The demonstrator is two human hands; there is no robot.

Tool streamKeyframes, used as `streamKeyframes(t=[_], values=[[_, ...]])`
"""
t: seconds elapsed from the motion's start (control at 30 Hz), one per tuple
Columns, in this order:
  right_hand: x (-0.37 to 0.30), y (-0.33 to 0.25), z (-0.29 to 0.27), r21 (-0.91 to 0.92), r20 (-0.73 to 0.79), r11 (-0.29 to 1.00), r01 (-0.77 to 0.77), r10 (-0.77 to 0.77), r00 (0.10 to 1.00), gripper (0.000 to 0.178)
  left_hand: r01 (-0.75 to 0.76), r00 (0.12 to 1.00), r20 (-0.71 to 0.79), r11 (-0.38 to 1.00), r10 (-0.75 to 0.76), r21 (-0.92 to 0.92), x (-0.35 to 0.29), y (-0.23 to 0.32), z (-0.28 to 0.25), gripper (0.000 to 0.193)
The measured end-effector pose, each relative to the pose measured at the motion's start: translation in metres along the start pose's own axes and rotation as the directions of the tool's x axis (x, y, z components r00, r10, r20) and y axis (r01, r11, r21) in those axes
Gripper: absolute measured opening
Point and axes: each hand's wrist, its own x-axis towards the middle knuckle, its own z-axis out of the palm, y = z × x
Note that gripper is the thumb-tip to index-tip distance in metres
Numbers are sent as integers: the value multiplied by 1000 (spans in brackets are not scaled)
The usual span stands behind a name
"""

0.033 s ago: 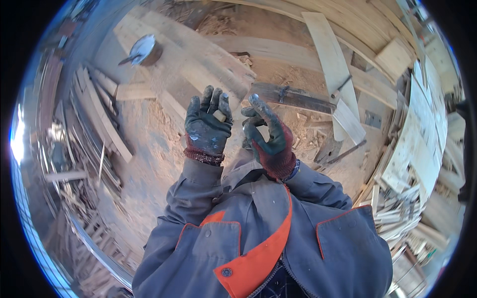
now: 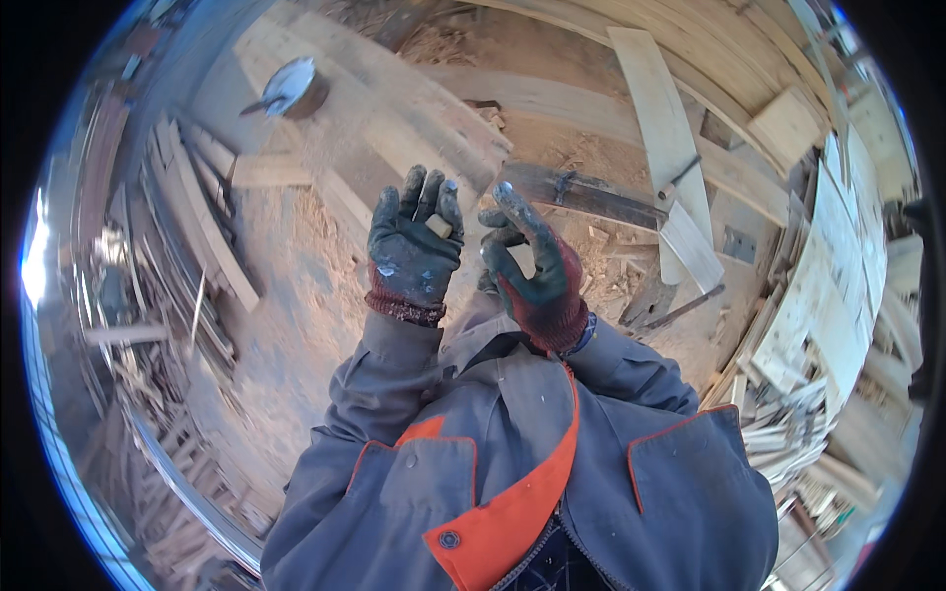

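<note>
My left hand (image 2: pixel 412 251), in a dark work glove with a maroon cuff, is turned palm up with its fingers slightly curled. A small pale wood block (image 2: pixel 439 227) rests on it at the base of the fingers. Close by on the right, my right hand (image 2: pixel 537 271) wears a matching glove. Its forefinger stretches forward and the thumb stands apart, with nothing seen between them; the other fingers are partly hidden. The hands do not touch. Beyond them lies a dark beam (image 2: pixel 591 193).
At the far left a container (image 2: pixel 293 89) with white contents and a stick or brush stands on wide boards (image 2: pixel 394 108). A long pale plank (image 2: pixel 655 108) lies at right with a dark-handled tool (image 2: pixel 679 177) on it. Wood strips (image 2: pixel 202 207) pile up left; panels (image 2: pixel 813 286) stand right.
Both hands keep their pose, with the block still on the left one. The surroundings shift very slightly in the picture.
</note>
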Motion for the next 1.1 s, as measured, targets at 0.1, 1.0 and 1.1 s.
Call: streamKeyframes(t=[0.1,1.0,1.1], values=[[5,2,-8,-127,130,964,235,-218,967,55,-91,996,1,996,91,4,-23,-18,5,52],[-101,-12,130,220,589,773,-595,381,713,42,-283,858,110,283,502,916,-237,36,-84,44],[-121,-11,169,226,559,765,-603,406,723,43,-331,872,219,196,437,923,-252,81,-103,45]])
